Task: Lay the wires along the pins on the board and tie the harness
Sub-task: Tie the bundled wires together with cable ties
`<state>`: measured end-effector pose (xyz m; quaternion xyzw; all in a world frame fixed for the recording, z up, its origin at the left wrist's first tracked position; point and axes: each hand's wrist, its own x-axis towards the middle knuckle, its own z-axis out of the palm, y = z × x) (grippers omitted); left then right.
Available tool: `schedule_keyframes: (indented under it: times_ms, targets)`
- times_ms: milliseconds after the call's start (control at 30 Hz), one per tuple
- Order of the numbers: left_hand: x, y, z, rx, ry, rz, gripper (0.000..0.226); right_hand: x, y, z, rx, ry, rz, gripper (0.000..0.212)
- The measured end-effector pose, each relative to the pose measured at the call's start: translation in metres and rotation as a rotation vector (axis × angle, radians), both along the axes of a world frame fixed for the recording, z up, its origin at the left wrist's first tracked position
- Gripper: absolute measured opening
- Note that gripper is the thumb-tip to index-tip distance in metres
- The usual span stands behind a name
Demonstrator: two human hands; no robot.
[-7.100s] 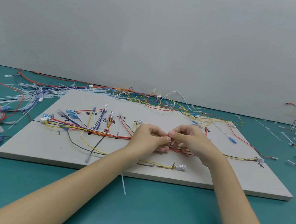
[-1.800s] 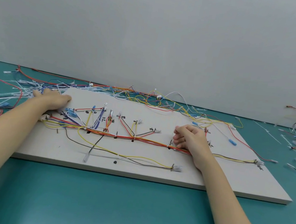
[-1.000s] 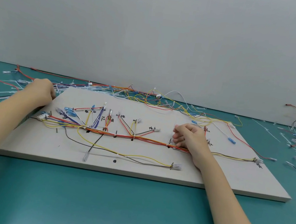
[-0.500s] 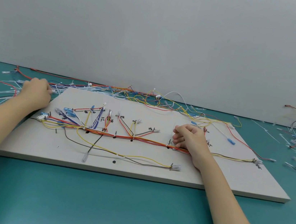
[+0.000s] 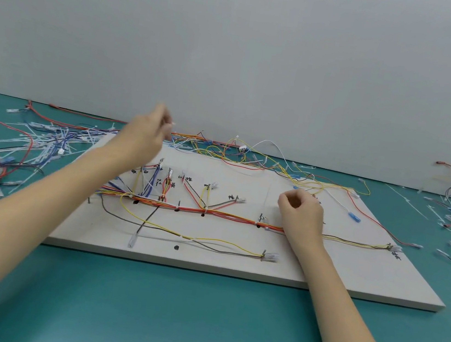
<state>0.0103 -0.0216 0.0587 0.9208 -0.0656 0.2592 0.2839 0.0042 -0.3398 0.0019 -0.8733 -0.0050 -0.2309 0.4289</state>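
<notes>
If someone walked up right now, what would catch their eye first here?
Probably the bright bundle of orange, red and yellow wires running across the middle of the pale board, with branches fanning towards the wall. Next, the right hand resting curled on that bundle, while the left hand hangs raised and blurred over the board's far left corner. Loose wires and white ties litter the teal table on the left.

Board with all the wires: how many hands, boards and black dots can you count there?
Bare hands: 2, the left hand and the right hand
Pale grey flat board: 1
Black round dots on the board: 5 in view, the others at and
Total: 8
</notes>
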Motion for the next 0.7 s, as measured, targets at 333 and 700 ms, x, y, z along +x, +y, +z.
schedule_keyframes:
  times_ms: [333, 700]
  targets:
    - [-0.034, -0.079, -0.012, 0.17, 0.169, -0.274, 0.006, 0.008, -0.037, 0.005, -0.343, 0.283, -0.388, 0.028]
    - [-0.013, -0.136, -0.058, -0.126, 0.304, -0.384, 0.005, 0.015, -0.046, -0.001, -0.25, 0.323, -0.401, 0.021]
